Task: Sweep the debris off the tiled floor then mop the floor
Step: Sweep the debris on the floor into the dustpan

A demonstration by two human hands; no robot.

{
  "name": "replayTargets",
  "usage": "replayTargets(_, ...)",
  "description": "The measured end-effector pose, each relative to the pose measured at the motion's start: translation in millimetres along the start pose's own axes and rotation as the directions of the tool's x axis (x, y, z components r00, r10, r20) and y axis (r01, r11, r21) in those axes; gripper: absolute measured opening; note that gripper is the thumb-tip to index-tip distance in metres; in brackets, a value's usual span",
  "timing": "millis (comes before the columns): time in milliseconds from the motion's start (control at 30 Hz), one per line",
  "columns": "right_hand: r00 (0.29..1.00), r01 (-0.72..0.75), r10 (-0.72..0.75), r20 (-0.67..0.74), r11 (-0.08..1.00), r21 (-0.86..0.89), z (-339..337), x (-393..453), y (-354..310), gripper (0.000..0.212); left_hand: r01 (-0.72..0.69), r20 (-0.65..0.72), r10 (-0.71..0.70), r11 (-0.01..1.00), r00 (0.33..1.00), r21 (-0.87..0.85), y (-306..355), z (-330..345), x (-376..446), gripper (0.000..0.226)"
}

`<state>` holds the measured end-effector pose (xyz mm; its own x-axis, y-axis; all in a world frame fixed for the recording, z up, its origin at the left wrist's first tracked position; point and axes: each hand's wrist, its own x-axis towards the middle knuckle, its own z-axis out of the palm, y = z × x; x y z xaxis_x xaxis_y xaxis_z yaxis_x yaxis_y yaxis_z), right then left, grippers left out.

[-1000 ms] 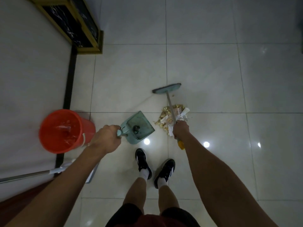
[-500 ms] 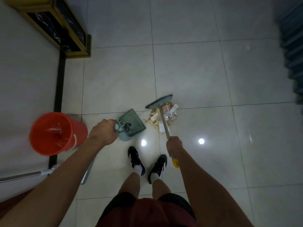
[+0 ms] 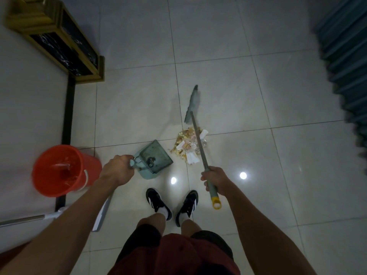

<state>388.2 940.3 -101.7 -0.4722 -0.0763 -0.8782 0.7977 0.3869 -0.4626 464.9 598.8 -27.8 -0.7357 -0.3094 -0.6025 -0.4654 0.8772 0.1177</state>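
Observation:
A pile of debris (image 3: 188,144), yellowish scraps and white paper bits, lies on the pale tiled floor (image 3: 228,86). My left hand (image 3: 117,172) grips the handle of a teal dustpan (image 3: 155,158), which sits on the floor just left of the pile. My right hand (image 3: 215,181) grips the grey shaft of a broom (image 3: 198,139) near its yellow end. The broom's teal head (image 3: 191,105) is beyond the pile, turned almost edge-on; whether it touches the floor is unclear.
An orange bucket (image 3: 61,170) stands at the left by a black floor strip. A flat mop (image 3: 99,215) lies on the floor under my left arm. A dark gold-framed cabinet (image 3: 65,44) is far left, a teal curtain (image 3: 345,56) at right. My feet (image 3: 172,203) are behind the pile.
The broom head, which was against the far side of the pile, has swung away beyond it and turned edge-on. My right hand moved back along the shaft. The dustpan has hardly moved.

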Motion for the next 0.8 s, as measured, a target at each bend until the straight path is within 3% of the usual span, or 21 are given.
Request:
replayTargets(67, 0.993, 0.083, -0.086, -0.085, 0.996, -0.044, -7.2, 5.2, -13.2, 0.011, 0.004, -0.002, -0.004, 1.000, 1.000, -0.005, -0.6, 0.0, -0.3, 0.008)
replayTargets(167, 0.975, 0.104, -0.147, -0.166, 0.965, -0.241, -16.8, 17.0, -20.0, 0.006, 0.001, 0.018, 0.000, 0.999, 1.000, -0.038, -6.0, 0.3, 2.8, 0.012)
replayTargets(267, 0.964, 0.033, -0.145, -0.221, 0.895, -0.444, -24.3, 27.9, -19.7, 0.027, 0.013, 0.040, -0.011, 0.998, 0.999, -0.057, -16.3, 0.2, 6.3, 0.012)
replayTargets(433, 0.928, -0.092, -0.223, -0.297, 0.638, -0.765, -25.6, 35.3, -25.6, 0.033, -0.004, 0.056, 0.009, 0.996, 0.998, -0.087, -30.7, -6.1, 15.8, 0.007)
replayTargets(567, 0.941, -0.122, -0.186, -0.282, 0.592, -0.797, -16.2, 42.1, -25.3, 0.038, -0.018, 0.063, 0.020, 0.999, 0.998, -0.041, -35.6, -10.8, 26.0, 0.008)
replayTargets(800, 0.988, -0.070, -0.072, -0.136, 0.576, -0.814, 15.8, 26.5, -2.9, 0.048, -0.069, 0.087, 0.072, 0.997, 0.994, -0.032, -48.1, -21.0, 45.4, 0.015)
